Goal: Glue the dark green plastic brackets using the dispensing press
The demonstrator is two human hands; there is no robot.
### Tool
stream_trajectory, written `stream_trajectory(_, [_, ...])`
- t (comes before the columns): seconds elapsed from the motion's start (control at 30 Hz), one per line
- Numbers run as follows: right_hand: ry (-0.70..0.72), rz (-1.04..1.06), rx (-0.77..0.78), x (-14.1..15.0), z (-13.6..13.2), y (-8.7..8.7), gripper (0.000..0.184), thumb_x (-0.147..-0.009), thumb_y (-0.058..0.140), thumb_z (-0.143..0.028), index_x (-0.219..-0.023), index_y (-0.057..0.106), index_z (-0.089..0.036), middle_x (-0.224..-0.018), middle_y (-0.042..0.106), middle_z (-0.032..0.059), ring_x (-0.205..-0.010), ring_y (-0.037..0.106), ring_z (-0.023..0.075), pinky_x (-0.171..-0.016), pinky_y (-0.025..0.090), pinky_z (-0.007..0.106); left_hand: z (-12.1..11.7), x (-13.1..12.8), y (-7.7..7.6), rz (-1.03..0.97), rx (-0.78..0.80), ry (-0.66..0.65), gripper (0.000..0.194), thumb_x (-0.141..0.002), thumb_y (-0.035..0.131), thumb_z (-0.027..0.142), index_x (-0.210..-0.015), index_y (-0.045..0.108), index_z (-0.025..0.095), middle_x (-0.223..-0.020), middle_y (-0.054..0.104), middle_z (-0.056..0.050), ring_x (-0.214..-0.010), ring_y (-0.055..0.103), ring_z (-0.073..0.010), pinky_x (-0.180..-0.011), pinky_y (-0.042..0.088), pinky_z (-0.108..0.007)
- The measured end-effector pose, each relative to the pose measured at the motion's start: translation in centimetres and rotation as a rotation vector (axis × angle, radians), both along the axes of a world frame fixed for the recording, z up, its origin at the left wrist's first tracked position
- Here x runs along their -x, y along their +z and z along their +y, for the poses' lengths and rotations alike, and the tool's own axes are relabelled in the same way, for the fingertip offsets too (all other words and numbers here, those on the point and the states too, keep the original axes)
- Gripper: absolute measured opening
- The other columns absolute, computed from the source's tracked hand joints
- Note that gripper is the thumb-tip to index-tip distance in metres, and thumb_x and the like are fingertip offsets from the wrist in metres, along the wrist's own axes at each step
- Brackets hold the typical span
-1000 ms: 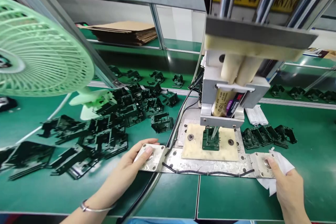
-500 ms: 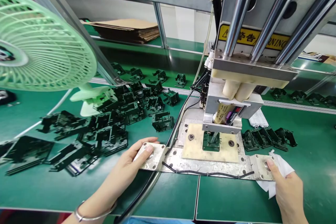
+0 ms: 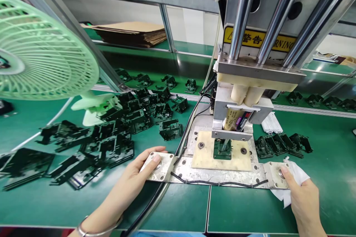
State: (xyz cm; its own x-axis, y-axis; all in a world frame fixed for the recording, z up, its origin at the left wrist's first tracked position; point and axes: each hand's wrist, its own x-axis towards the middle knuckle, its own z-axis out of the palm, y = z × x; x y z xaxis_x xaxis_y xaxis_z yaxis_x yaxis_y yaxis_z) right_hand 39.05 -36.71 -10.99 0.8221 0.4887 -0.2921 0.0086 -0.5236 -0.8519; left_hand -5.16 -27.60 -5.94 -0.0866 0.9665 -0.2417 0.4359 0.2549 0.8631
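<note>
My left hand (image 3: 135,174) grips the left metal button plate (image 3: 164,169) of the press, thumb on its round button and fingers around the far edge. On the other side, my right hand (image 3: 306,200) is closed on the right button plate (image 3: 273,174), its thumb over the button. A white cloth (image 3: 300,172) lies between that hand and the plate; whether the fingers grip it I cannot tell. Between my hands, a dark green plastic frame (image 3: 219,154) sits in the cream fixture plate (image 3: 200,161). The press head (image 3: 232,134), holding two batteries (image 3: 236,119), is down over the frame.
Many green plastic frames (image 3: 116,133) are heaped left of the press, and a short row (image 3: 280,145) lies right. A green fan (image 3: 47,52) stands left. Black cables (image 3: 151,205) run past my left hand. Cardboard sheets (image 3: 130,31) are stacked on the back shelf.
The view has shifted slightly, so most things appear a little further left. Both hands keep their places on the button plates, and the press head stays down.
</note>
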Motion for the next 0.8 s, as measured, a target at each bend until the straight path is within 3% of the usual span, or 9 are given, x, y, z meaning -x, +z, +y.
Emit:
stream_trajectory(0.2, [-0.011, 0.040, 0.009, 0.0, 0.1, -0.1, 0.074, -0.041, 0.092, -0.071, -0.083, 0.076, -0.013, -0.088, 0.077, 0.0146, -0.071, 0.070, 0.0319, -0.045, 0.051, 0.033, 0.1, 0.3, -0.3, 0.035, -0.013, -0.007, 0.074, -0.080, 0.056, 0.081, -0.125, 0.067, 0.024, -0.110, 0.076, -0.005, -0.086, 0.067, -0.0238, -0.073, 0.051, -0.026])
stream_trajectory(0.53, [0.027, -0.006, -0.011, 0.1, 0.2, -0.3, 0.072, -0.046, 0.089, -0.070, -0.087, 0.076, -0.011, -0.090, 0.078, 0.0149, -0.077, 0.071, 0.0331, -0.050, 0.053, 0.033, 0.4, 0.6, -1.1, 0.004, -0.025, -0.011, 0.074, -0.080, 0.059, 0.081, -0.125, 0.065, 0.023, -0.108, 0.075, -0.006, -0.084, 0.067, -0.0226, -0.071, 0.051, -0.024])
stream_trajectory(0.8, [0.038, -0.013, -0.154, 1.4, 0.7, 0.8, 0.066, -0.048, 0.088, -0.065, -0.088, 0.078, -0.013, -0.091, 0.078, 0.0136, -0.088, 0.073, 0.0373, -0.065, 0.058, 0.038, 0.3, 0.3, 0.1, 0.084, -0.032, 0.010, 0.068, -0.080, 0.058, 0.081, -0.119, 0.070, 0.026, -0.111, 0.077, -0.002, -0.090, 0.071, -0.0265, -0.072, 0.056, -0.028])
